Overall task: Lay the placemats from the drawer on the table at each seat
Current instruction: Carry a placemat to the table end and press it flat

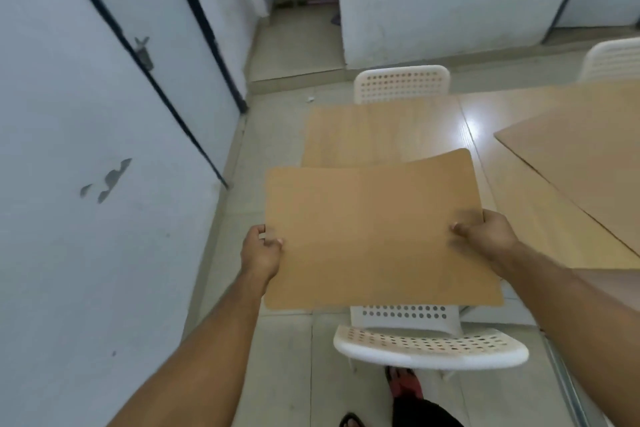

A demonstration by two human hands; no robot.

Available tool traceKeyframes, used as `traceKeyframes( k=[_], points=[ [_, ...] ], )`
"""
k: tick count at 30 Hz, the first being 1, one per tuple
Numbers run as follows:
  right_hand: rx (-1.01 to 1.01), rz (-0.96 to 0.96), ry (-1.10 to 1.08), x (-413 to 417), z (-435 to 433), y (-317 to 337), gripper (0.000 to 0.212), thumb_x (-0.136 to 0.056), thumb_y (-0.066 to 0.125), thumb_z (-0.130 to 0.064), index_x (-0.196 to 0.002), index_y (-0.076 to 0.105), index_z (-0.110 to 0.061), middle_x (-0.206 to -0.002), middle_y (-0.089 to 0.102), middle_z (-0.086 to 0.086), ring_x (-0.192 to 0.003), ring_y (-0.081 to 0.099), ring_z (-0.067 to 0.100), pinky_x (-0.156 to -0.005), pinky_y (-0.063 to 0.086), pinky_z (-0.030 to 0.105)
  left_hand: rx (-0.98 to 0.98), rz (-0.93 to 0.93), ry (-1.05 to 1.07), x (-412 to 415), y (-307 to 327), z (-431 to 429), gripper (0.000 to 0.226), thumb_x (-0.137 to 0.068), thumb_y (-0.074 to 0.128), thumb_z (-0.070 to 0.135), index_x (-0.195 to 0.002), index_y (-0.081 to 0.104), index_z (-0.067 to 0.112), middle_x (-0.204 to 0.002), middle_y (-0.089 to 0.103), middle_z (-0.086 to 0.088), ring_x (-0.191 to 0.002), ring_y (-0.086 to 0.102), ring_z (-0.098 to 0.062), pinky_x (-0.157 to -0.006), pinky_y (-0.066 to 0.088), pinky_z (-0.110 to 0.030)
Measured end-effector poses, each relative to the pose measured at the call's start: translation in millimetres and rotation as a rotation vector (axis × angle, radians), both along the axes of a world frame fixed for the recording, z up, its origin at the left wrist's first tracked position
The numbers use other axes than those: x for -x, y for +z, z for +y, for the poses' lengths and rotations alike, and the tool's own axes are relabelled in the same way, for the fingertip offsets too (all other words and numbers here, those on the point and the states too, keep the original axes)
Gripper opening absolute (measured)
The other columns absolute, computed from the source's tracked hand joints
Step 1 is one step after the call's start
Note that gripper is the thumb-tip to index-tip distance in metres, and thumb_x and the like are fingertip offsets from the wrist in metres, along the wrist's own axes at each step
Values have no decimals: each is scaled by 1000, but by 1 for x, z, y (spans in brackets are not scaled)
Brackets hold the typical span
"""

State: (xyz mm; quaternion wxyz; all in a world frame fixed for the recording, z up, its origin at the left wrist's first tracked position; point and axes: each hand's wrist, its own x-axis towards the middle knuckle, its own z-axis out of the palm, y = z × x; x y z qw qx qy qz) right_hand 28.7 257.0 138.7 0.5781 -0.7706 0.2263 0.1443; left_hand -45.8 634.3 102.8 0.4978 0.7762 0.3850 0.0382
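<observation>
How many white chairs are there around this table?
3. The near chair stands below the held placemat; the far chair is across the table; a third chair is partly cut off at the right edge. More may be hidden.

Dim, bluish light; glare on table (pixel 474 125); soft blur; edges bowed.
</observation>
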Motion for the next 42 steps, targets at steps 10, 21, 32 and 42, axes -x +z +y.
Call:
traceKeyframes(
  k=[10,21,32,42],
  points=[
    [176,-31,-47,-61,-11,-38,36,-89,71,-21,-123,62,-18,-111,69,9,-98,66,33,-90,55,51,-87,94,-48,-88,-25,-16,35,-95,64,16,-128,56,18,-116,67,-9,-95,65,-25,-80,53,-34],
    [306,-20,43,-120,9,-78,49,-94,63,-20,-141,48,-20,-115,67,11,-100,61,29,-85,45,33,-178,148,-46,-138,-51,-12,35,-96,62,14,-130,57,10,-116,68,-13,-86,58,-22,-75,42,-26],
    [543,49,28,-109,11,-104,74,-93,64,-22,-154,22,-26,-135,56,20,-119,56,43,-95,48,49,-302,290,-280,-135,-79,-15,69,-96,61,17,-155,25,12,-147,43,-12,-133,46,-31,-109,38,-39],
    [816,30,330,-104,25,-119,77,-90,65,-38,-155,26,-24,-164,8,17,-145,25,40,-113,34,51,-527,425,-451,-130,-83,-21,61,-93,60,37,-144,37,13,-148,37,-9,-131,37,-29,-99,44,-44]
  ],
)
